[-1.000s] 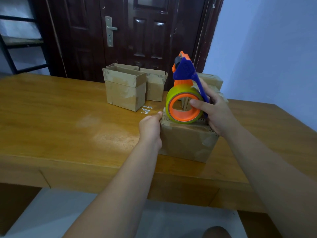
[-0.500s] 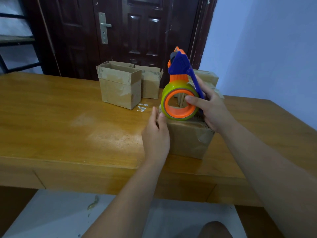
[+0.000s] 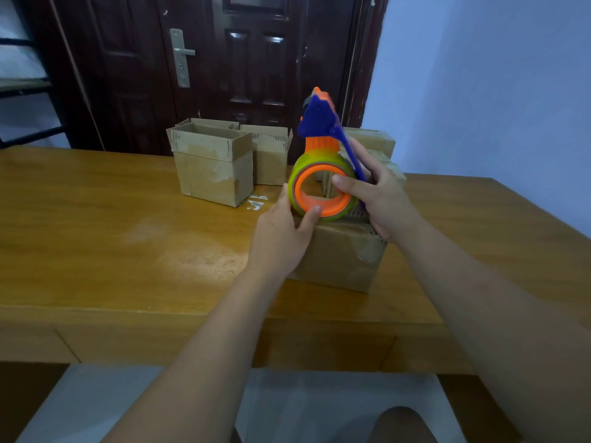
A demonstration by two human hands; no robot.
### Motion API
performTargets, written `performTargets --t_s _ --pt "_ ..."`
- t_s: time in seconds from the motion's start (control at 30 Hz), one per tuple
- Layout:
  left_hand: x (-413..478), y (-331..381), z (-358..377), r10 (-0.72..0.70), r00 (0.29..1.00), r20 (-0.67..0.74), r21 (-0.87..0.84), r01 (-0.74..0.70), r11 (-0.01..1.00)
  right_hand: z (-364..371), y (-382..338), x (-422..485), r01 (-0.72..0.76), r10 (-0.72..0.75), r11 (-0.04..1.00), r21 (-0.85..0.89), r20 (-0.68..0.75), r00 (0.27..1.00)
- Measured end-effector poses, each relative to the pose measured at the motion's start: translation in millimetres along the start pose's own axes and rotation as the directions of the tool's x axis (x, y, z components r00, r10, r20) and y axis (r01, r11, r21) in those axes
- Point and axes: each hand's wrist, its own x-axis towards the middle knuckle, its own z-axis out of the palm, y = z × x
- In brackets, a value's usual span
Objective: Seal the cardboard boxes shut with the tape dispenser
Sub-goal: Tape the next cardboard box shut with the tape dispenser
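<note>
Two hands are working on one orange-and-blue plastic tape dispenser (image 3: 323, 174), loaded with a yellow-green roll, which is standing upright at the centre of the frame on top of the nearest brown cardboard box (image 3: 339, 260). The right hand (image 3: 383, 203) is gripping it: fingers are wrapping the blue handle while the thumb is pressing on the orange core. The left hand (image 3: 281, 238) is pinching the roll's lower left edge between thumb and fingers, probably feeling for the tape's loose end. Up and left of centre, open-topped cardboard boxes (image 3: 212, 167) are waiting on the yellow wooden bench (image 3: 96, 238); taped boxes (image 3: 374, 142) are sitting behind the dispenser, right of centre. From here, the tape end could be slipping back onto the roll if the pinch is loosening, and pulling hard on a light box with no hand steadying it could be dragging it across the bench or laying the strip crooked.
</note>
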Motion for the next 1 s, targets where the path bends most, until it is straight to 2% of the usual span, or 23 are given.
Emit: performTargets --t_s 0.13,0.3,0.4,0.77,1.0 --pt "-6 -3 4 0.079 0.993 -0.088 0.117 -0.068 0.991 2 0 -1 0.034 -0.035 0.999 -0.038 -0.018 0.999" --pt "-2 -3 -4 0.093 0.995 -0.03 0.363 -0.076 0.929 -1 -4 2 0.064 -0.061 0.992 -0.109 0.029 0.998" --pt "-5 -1 -5 0.125 0.992 0.003 0.468 -0.111 0.877 -8 -13 2 0.101 -0.083 0.964 -0.245 0.083 0.993" --pt "-7 8 -1 0.049 0.998 0.038 0.503 -0.062 0.862 -45 -41 -3 0.115 -0.022 0.858 -0.501 0.188 0.982" --pt "-9 12 -1 0.022 0.999 0.046 0.51 -0.043 0.859 -65 -55 -5 0.107 0.05 0.804 -0.585 0.246 0.968"
